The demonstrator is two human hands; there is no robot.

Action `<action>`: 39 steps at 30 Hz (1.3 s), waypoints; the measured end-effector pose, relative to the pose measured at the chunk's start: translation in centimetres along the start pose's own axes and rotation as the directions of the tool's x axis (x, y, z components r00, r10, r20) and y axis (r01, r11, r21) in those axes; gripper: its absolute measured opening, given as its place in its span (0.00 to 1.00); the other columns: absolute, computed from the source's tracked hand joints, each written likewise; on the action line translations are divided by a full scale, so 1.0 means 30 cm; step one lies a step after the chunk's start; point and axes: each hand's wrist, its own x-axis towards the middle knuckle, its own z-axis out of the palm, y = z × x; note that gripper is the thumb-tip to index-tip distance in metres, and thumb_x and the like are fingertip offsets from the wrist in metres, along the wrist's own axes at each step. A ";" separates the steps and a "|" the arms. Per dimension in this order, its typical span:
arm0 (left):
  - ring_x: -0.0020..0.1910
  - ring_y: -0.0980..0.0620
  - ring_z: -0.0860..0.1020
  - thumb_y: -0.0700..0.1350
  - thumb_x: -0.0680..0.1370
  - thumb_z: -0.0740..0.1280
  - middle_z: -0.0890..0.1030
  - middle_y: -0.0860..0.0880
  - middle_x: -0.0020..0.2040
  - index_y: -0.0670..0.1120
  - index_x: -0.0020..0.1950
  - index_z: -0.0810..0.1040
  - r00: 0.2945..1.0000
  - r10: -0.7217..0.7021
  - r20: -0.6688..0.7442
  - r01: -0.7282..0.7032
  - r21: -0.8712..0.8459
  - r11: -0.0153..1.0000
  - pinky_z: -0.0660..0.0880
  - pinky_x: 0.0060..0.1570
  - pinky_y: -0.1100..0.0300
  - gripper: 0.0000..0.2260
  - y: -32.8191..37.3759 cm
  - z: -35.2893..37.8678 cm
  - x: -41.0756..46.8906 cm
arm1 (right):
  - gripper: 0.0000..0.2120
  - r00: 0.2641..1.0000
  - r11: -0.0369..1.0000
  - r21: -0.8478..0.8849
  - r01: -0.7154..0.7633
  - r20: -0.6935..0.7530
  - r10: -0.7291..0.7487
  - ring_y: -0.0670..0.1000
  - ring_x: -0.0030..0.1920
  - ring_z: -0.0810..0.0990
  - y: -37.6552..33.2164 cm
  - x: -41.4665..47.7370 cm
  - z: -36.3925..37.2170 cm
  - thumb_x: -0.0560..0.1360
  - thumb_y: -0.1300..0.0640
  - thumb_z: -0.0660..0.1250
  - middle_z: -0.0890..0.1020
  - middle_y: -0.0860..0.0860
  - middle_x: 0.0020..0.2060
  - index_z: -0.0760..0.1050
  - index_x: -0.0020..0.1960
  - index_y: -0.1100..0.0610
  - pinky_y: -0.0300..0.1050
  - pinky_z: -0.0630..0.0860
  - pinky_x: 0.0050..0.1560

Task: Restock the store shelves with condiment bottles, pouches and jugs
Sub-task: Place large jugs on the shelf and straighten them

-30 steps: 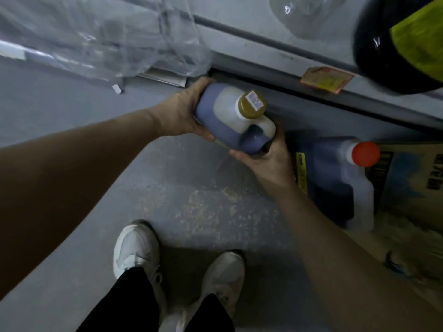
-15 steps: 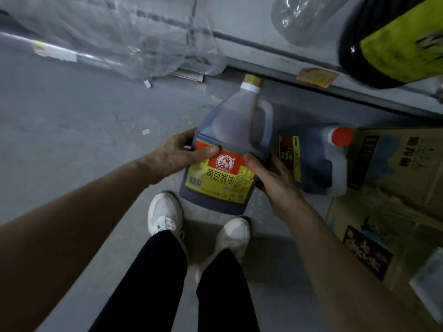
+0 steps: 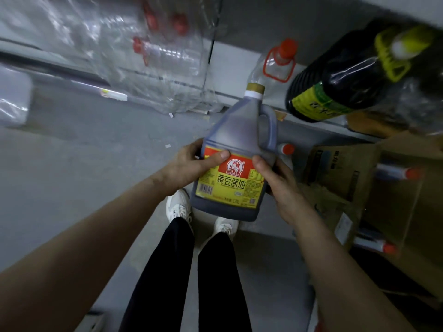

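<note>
jug [image 3: 236, 149]: translucent body full of dark sauce, gold cap on a white collar, moulded handle at its right; yellow and red label faces the camera; roughly upright, gripped at the label between left hand [image 3: 191, 164] and right hand [image 3: 280, 185].
dark bottle [image 3: 335, 75]: near-black, yellow-green cap and label; on the shelf [image 3: 235, 68].
clear bottle [image 3: 279, 61]: red cap and handle, just beyond the jug's cap.

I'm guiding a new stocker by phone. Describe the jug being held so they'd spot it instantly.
In front of the grey shelf, over the white shoes, the left hand and right hand grip a dark plastic soy sauce jug with a moulded handle. Unlike the red-capped bottles nearby, it has a gold cap and a yellow, red-topped label.
</note>
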 end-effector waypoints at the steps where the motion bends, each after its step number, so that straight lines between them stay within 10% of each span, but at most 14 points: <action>1: 0.47 0.55 0.85 0.60 0.67 0.76 0.86 0.53 0.49 0.51 0.61 0.78 1.000 0.012 -0.003 -0.012 -0.009 1.000 0.81 0.42 0.63 0.26 0.043 0.007 -0.040 | 0.27 1.000 1.000 -0.005 0.005 -0.007 -0.005 0.45 0.55 0.85 -0.043 -0.046 0.001 0.59 0.27 0.76 0.86 0.41 0.54 0.79 0.56 0.33 0.47 0.79 0.55; 10: 0.43 0.57 0.85 0.64 0.66 0.76 0.86 0.59 0.45 0.55 0.56 0.78 0.996 0.084 -0.043 -0.082 0.044 0.996 0.79 0.39 0.67 0.24 0.376 0.050 -0.442 | 0.29 0.992 0.993 0.004 0.117 -0.037 -0.117 0.46 0.52 0.86 -0.361 -0.475 0.020 0.65 0.42 0.77 0.87 0.46 0.52 0.77 0.63 0.50 0.36 0.80 0.45; 23: 0.47 0.55 0.85 0.62 0.68 0.76 0.86 0.55 0.49 0.52 0.62 0.76 0.939 0.343 -0.027 -0.337 0.118 0.934 0.80 0.40 0.65 0.27 0.841 0.095 -0.925 | 0.33 0.919 0.918 -0.062 0.392 -0.012 -0.393 0.50 0.53 0.86 -0.796 -0.944 -0.005 0.58 0.35 0.82 0.86 0.47 0.54 0.78 0.59 0.41 0.47 0.83 0.49; 39: 0.50 0.54 0.85 0.69 0.61 0.74 0.86 0.54 0.52 0.56 0.61 0.78 0.678 0.734 0.036 -0.718 0.245 0.652 0.81 0.54 0.51 0.33 1.479 0.176 -1.333 | 0.35 0.664 0.668 -0.153 0.728 -0.086 -0.743 0.50 0.50 0.87 -1.375 -1.446 -0.101 0.59 0.41 0.82 0.87 0.47 0.50 0.76 0.63 0.49 0.44 0.83 0.46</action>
